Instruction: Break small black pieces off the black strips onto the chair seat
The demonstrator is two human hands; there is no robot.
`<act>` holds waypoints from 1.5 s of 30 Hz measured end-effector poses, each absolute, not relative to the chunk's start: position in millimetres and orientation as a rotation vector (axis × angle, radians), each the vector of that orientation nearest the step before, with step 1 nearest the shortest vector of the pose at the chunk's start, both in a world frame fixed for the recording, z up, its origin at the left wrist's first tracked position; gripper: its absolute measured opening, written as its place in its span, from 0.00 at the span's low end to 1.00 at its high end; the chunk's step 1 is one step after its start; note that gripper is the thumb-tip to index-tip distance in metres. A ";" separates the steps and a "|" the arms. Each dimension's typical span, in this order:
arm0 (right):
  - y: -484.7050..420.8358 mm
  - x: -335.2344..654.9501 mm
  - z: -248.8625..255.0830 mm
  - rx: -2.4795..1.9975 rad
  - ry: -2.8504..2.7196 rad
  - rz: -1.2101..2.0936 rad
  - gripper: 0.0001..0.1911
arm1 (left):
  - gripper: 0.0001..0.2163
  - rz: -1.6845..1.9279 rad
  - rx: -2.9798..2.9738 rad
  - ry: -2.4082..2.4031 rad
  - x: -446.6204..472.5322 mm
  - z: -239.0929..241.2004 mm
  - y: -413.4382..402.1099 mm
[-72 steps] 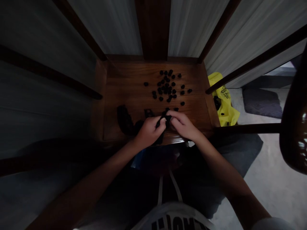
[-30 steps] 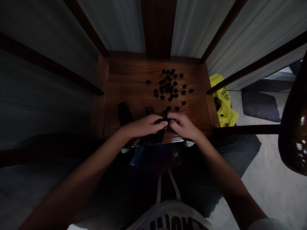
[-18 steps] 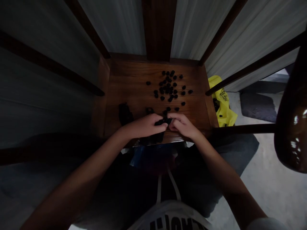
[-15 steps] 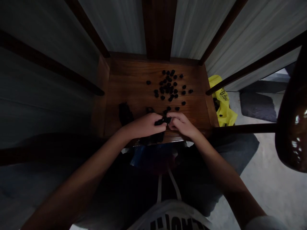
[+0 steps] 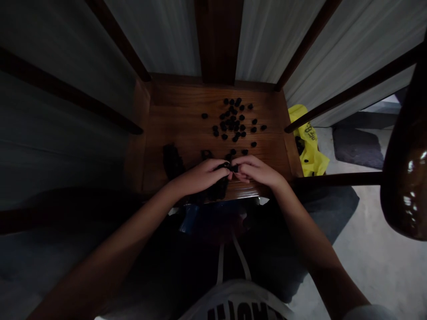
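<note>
Near the front edge of the wooden seat, my left hand [image 5: 207,174] is closed around a small black part [image 5: 224,166], too dark to make out in detail. My right hand [image 5: 256,170] meets it from the other side, its thumb and forefinger pinched on the right end of the same part. Beyond the hands lie several small round black pieces [image 5: 232,123], loosely scattered on the wood. Close to my left wrist rests a dark black bundle [image 5: 172,160], and another black item [image 5: 216,190] lies partly hidden under my left hand.
The wooden seat [image 5: 176,106] has raised side rails and dark spindles around it. On the right, a yellow bag [image 5: 308,144] with dark print hangs or lies past the rail. A dark, shiny curved armrest [image 5: 405,178] stands at the far right. Something blue [image 5: 190,218] sits below the front edge.
My right hand has shifted its grip slightly, with its fingers now more stretched over the black part. The left hand stays nearly in place. The whole view has moved a little.
</note>
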State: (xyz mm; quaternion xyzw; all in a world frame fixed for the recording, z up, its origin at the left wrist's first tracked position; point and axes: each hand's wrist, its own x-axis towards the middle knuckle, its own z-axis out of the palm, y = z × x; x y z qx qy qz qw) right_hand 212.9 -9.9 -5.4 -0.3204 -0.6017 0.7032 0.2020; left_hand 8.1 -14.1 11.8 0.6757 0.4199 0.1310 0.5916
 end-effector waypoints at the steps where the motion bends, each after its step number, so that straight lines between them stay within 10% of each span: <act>1: -9.4 213.0 -5.3 -0.913 -1.712 1.925 0.10 | 0.12 0.312 1.556 0.988 8.1 11.0 -14.2; 45: -17.3 206.9 -12.8 -0.571 -1.134 2.311 0.19 | 0.16 0.632 0.830 0.679 23.6 6.9 -32.8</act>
